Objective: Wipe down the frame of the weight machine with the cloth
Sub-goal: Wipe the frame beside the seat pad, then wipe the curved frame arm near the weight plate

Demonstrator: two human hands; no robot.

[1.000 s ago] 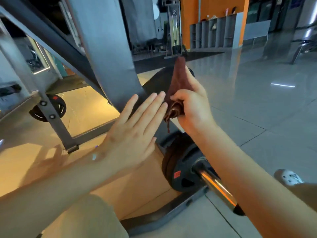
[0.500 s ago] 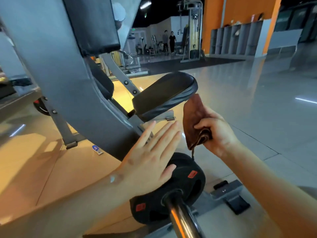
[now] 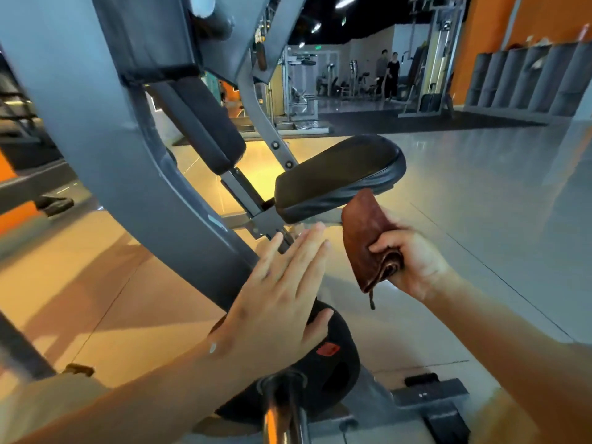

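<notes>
Brown cloth (image 3: 365, 241) gripped in the right hand (image 3: 413, 261); left hand (image 3: 278, 302) flat, fingers straight, beside the grey frame (image 3: 128, 174)

Top and left edges cut off the grey curved steel frame (image 3: 105, 161) of the weight machine. The pale sticker (image 3: 217, 222) on it is blurred, unreadable. The flat left hand (image 3: 275, 302) hides the frame's foot and the upper part of the black round weight plate (image 3: 339, 370). Bottom edge crops the chrome sleeve bar (image 3: 283, 415) and both forearms. Lower end of the folded brown cloth (image 3: 365, 248) is buried in the right hand (image 3: 413, 261). The two distant figures (image 3: 387, 75) are too small to make out.
</notes>
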